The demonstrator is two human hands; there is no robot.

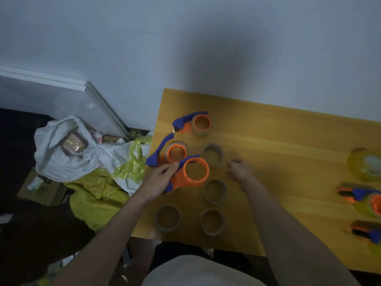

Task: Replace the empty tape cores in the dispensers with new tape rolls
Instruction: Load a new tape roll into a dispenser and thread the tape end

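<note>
My left hand (161, 178) grips an orange and blue tape dispenser (191, 174) by its handle, held just above the yellow table (278, 145); its orange hub looks bare. My right hand (240, 171) hovers open and blurred to its right, holding nothing. Two more dispensers (198, 122) (173, 151) lie beyond, near the table's left edge. Several brown empty cores stand around: one (213, 154) just left of my right hand, one (214, 190) below the held dispenser, two (168, 217) (212, 221) near the front edge.
At the right edge sit a yellowish tape roll (366, 166) and two more dispensers (362, 197) (367, 232). Left of the table, on the floor, lie a white bag (68, 153), yellow-green plastic (99, 193) and a cardboard box (41, 188). A wall stands behind.
</note>
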